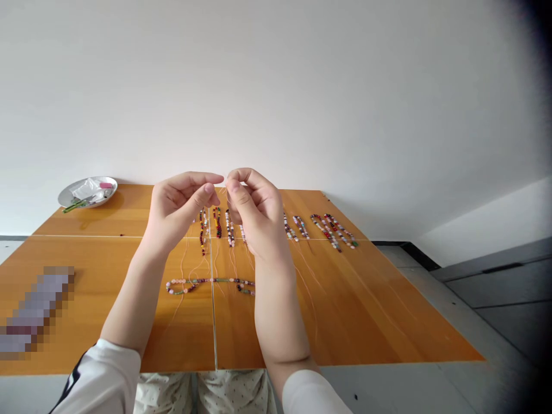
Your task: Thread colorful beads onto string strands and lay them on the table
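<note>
Head: plate [62,198] aside, beads [230,234] behind hands [257,210]

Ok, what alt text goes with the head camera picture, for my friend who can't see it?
A person's left hand and right hand are held up close together, fingertips nearly meeting, over an orange-brown table where strings of colourful beads lie. A white plate with a plastic bag sits at the table's far left.

I see ample room for a hand to slide over the desk's [401,322] near right, where only thin threads [316,313] trail. Farther in, a row of bead strands [217,223] bars the middle; nearer, a longer bead strand [222,280] crosses the seam. A plate [64,198] blocks far left, a pixelated object [38,305] near left; the wall [276,86] closes the far edge.
</note>
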Motion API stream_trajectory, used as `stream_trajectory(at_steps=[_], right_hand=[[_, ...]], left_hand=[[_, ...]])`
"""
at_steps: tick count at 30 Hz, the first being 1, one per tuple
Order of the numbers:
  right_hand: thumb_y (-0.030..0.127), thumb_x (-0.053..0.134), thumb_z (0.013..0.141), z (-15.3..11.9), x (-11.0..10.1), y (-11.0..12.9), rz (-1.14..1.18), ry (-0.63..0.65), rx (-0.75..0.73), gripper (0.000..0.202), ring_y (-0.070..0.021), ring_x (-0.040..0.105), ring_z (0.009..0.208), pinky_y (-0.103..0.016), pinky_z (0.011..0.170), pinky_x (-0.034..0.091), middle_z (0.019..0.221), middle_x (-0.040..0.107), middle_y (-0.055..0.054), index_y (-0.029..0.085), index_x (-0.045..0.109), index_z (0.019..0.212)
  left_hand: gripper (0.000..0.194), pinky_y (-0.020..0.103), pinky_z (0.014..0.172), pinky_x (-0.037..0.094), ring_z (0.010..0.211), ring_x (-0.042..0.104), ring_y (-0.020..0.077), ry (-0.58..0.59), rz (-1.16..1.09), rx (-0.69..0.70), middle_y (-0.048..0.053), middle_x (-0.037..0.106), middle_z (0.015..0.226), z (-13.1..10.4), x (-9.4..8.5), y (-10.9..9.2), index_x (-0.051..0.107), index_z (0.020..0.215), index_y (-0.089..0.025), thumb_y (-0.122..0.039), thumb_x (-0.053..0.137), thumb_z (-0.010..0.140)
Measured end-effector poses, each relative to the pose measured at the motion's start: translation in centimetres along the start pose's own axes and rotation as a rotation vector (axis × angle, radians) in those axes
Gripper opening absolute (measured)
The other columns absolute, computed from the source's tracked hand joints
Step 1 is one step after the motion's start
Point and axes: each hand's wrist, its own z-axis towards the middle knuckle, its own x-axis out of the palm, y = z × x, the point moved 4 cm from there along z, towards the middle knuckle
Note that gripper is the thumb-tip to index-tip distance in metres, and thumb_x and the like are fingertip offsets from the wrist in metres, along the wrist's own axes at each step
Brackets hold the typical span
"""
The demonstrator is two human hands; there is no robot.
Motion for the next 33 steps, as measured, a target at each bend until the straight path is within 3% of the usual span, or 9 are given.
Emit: stream_trajectory(at_steps=[7, 11, 17, 23, 29, 33], right_hand=[[0.037, 0.064, 0.094, 0.1, -0.1, 0.2, 0.001, -0.03, -0.03, 0.022, -0.0041, 0.02, 0.046, -0.022, 0.044, 0.017, 0.053, 0.032, 0.01, 0.019, 0.056, 0.087], [0.04, 0.066, 0.092, 0.1, -0.1, 0.2, -0.02, -0.034, -0.017, 0.023, -0.0042, 0.023, 0.045, -0.022, 0.043, 0.018, 0.053, 0.037, 0.01, 0.02, 0.056, 0.087], [0.042, 0.067, 0.091, 0.0, 0.1, 0.2, -0.003, -0.019, 0.006, 0.025, -0.0051, 0.037, 0.047, -0.023, 0.046, 0.027, 0.059, 0.055, 0.005, 0.02, 0.056, 0.088], [0.045, 0.07, 0.089, 0.1, 0.3, 0.3, 0.007, -0.009, 0.012, 0.028, -0.0077, 0.049, 0.055, -0.022, 0.049, 0.034, 0.057, 0.047, 0.006, 0.021, 0.055, 0.087], [0.04, 0.068, 0.092, 0.0, 0.2, 0.3, 0.015, 0.008, -0.018, 0.023, -0.0043, 0.027, 0.045, -0.023, 0.044, 0.021, 0.054, 0.041, 0.009, 0.02, 0.056, 0.088], [0.042, 0.066, 0.092, 0.0, 0.1, 0.2, -0.022, -0.004, 0.001, 0.024, -0.0049, 0.024, 0.045, -0.023, 0.045, 0.021, 0.053, 0.036, 0.009, 0.021, 0.055, 0.087]], left_hand=[[0.006, 0.018, 0.071, 0.059, 0.074, 0.071, 0.0086, 0.087, -0.104, -0.069, 0.003, 0.078, 0.083, 0.1, 0.1, 0.5, 0.079, 0.084, -0.021, -0.024, 0.08, 0.08], [0.009, 0.016, 0.064, 0.054, 0.068, 0.066, 0.0067, 0.074, -0.045, -0.026, 0.002, 0.075, 0.075, 0.1, -0.1, 0.4, 0.08, 0.086, -0.021, -0.029, 0.076, 0.084], [0.022, 0.02, 0.068, 0.056, 0.068, 0.066, 0.0093, 0.11, -0.02, -0.068, 0.004, 0.074, 0.075, 0.1, 0.0, 0.6, 0.078, 0.075, -0.019, -0.038, 0.074, 0.085], [0.02, 0.019, 0.059, 0.052, 0.062, 0.063, 0.0081, 0.111, -0.066, -0.139, 0.004, 0.073, 0.073, 0.2, -0.1, 1.1, 0.078, 0.08, -0.02, -0.04, 0.076, 0.083], [0.013, 0.018, 0.059, 0.054, 0.065, 0.066, 0.0083, 0.121, -0.142, -0.146, 0.005, 0.078, 0.082, 0.2, 0.0, 1.0, 0.079, 0.082, -0.021, -0.032, 0.082, 0.077], [0.012, 0.02, 0.059, 0.055, 0.064, 0.066, 0.0097, 0.126, -0.144, -0.156, 0.005, 0.077, 0.081, 0.2, 0.0, 1.0, 0.08, 0.082, -0.022, -0.031, 0.083, 0.075]])
